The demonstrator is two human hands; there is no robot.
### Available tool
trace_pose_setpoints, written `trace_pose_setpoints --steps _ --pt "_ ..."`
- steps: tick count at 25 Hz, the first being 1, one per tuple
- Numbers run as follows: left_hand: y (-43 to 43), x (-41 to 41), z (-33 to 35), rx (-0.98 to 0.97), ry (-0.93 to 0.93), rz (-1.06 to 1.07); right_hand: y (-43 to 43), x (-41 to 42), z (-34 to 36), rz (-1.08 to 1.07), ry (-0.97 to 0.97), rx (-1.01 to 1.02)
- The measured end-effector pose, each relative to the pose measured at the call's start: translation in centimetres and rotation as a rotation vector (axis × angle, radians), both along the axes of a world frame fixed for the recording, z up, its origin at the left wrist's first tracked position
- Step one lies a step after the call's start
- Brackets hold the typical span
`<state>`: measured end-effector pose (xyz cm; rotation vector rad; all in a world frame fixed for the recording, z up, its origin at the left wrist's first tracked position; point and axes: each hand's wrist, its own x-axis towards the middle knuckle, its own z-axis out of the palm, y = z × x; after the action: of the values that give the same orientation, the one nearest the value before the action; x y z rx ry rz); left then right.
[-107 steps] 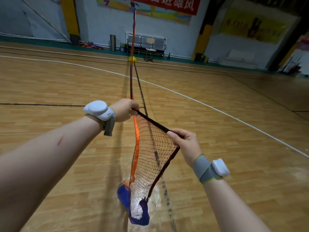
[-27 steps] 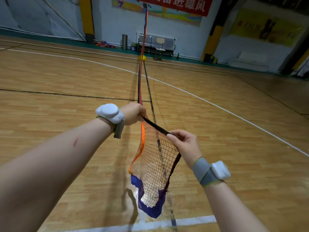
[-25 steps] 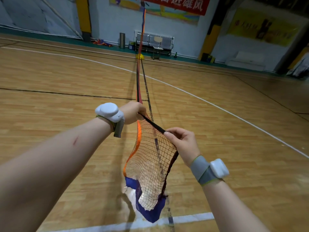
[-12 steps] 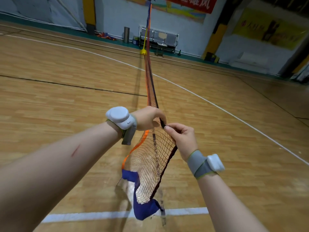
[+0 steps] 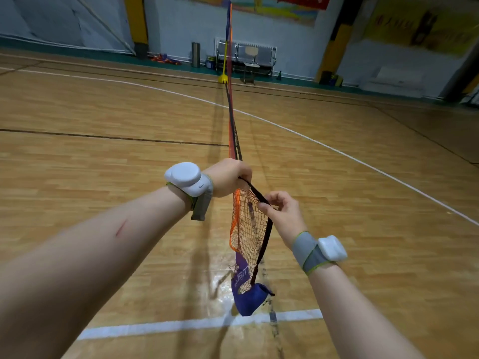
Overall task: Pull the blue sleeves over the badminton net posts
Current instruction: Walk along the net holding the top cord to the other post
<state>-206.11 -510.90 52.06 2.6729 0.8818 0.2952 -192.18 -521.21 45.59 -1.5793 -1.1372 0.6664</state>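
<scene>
Blue sleeve (image 5: 248, 299) hangs bunched and crumpled at the low end of the badminton net (image 5: 248, 229), dangling over the white court line (image 5: 181, 325) on the wooden floor (image 5: 103, 112). Whether it brushes the boards I cannot tell from here. White lettering shows on its upper part, too twisted to read.

The person holds the loose net end out in front with both arms extended. Their left hand (image 5: 229, 177) is a closed fist round the net's top corner, where the mesh, the orange edge band (image 5: 234, 221) and the black tape (image 5: 256, 193) come together. The right hand (image 5: 283, 211), just beside it and a little lower, pinches the black tape between thumb and forefinger, the other fingers curled loosely behind. Between the two hands the tape runs short and straight. Below them the mesh sags in a narrow pouch down to the sleeve, with the orange band down the left side and the black tape down the right.

Each wrist wears a grey strap carrying a white device, the left wrist device (image 5: 185, 177) and the right wrist device (image 5: 331, 247). Beyond the left fist the rest of the net stretches away edge-on across the court to a yellow post (image 5: 225, 58) on a yellow base (image 5: 223, 79) near the far wall. Behind it stand a row of metal seats (image 5: 261, 54) and a grey cylindrical bin (image 5: 196, 54).
</scene>
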Motion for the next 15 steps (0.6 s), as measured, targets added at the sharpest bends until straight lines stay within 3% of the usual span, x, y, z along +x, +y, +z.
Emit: trace_pose_setpoints --steps 6,15 --pt "-0.4 -2.9 0.5 0.012 -0.023 0.035 -1.3 -1.4 -1.5 0.023 0.123 -0.064" --pt "-1.4 -5.6 -0.1 0.027 -0.019 0.098 -5.2 -3.9 0.3 0.050 0.121 -0.004"
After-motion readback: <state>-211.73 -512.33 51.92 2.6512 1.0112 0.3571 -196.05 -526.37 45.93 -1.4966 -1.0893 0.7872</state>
